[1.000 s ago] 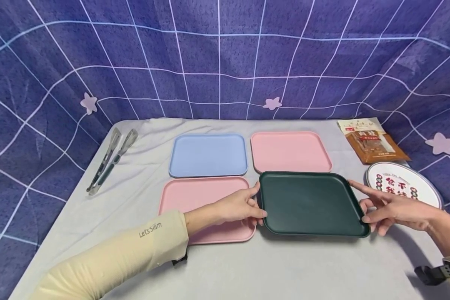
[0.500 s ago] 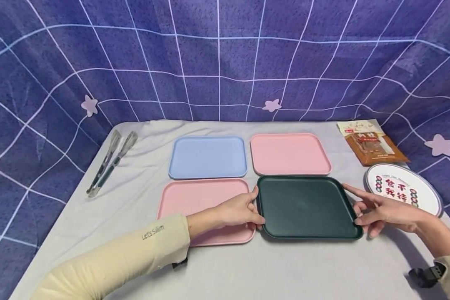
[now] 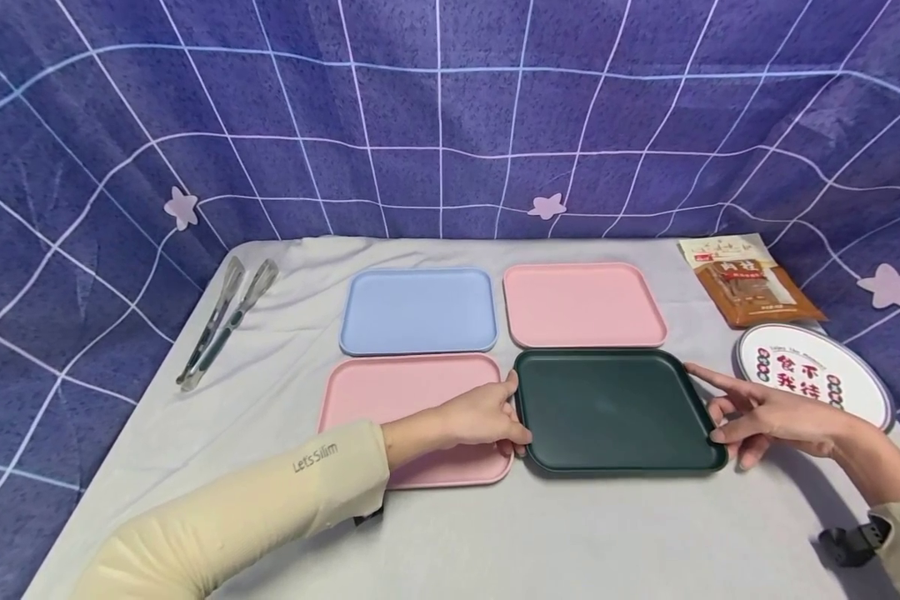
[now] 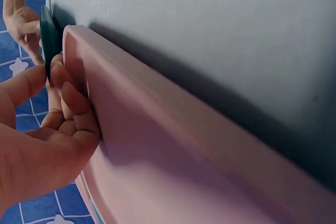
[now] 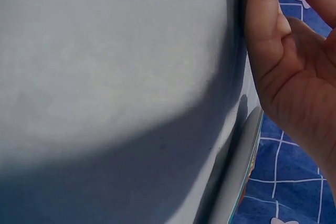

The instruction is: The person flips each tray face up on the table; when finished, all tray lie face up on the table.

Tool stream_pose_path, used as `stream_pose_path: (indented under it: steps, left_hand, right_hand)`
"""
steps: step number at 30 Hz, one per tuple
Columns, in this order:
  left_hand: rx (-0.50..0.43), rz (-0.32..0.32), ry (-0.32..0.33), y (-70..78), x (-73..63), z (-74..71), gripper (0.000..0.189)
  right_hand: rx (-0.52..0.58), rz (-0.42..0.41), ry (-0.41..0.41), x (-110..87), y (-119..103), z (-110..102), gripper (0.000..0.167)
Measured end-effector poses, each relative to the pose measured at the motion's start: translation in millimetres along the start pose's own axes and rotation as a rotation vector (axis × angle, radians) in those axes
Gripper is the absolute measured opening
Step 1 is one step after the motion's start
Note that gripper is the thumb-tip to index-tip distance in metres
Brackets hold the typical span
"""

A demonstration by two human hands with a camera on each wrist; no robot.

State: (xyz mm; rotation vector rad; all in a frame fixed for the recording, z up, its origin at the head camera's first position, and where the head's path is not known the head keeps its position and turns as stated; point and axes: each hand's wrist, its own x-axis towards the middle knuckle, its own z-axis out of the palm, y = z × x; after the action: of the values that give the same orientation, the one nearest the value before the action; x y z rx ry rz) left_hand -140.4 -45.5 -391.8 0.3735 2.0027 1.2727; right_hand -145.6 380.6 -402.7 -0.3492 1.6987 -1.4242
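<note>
Between both hands is a dark green tray [image 3: 615,412], at the front right of a two-by-two group of trays. My left hand [image 3: 480,417] reaches over the near pink tray [image 3: 390,387] and pinches the green tray's left edge with thumb and fingers. At the opposite edge, my right hand [image 3: 783,417] grips the right side, thumb at the near corner. In the left wrist view, the green tray [image 4: 49,40] is seen edge-on between thumb and fingers. The right wrist view shows only part of the right hand [image 5: 294,61]; the tray is out of sight there.
Behind lie a blue tray [image 3: 420,312] and another pink tray [image 3: 583,306]. Metal tongs [image 3: 225,325] rest at the left. At the right are a brown food packet [image 3: 750,283] and a white oval plate [image 3: 813,371] with red lettering. A blue gridded curtain [image 3: 450,108] hangs behind.
The green tray came down and slightly left, with both hands on its edges, to lie level beside the near pink tray. Over the last half second it has barely moved.
</note>
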Motion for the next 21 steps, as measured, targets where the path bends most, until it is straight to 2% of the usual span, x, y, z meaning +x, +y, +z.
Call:
stream_pose_path:
  steps: [4, 7, 16, 21]
  left_hand:
    - [0.028, -0.008, 0.008, 4.1, 1.9, 0.3, 0.102]
    - [0.083, -0.012, 0.026, 7.9, 2.6, 0.8, 0.102]
    - [0.244, -0.073, 0.049, 18.3, 4.4, 3.1, 0.1]
    - [0.309, -0.077, 0.063, 20.7, 5.6, 4.2, 0.099]
  right_hand:
    - [-0.053, 0.017, 0.037, -1.1, -2, 1, 0.094]
    - [-0.085, 0.04, 0.063, -0.9, -3, 1, 0.094]
    - [-0.098, 0.069, 0.073, -0.7, -3, 3, 0.098]
    - [-0.108, 0.079, 0.084, 0.1, -4, 3, 0.1]
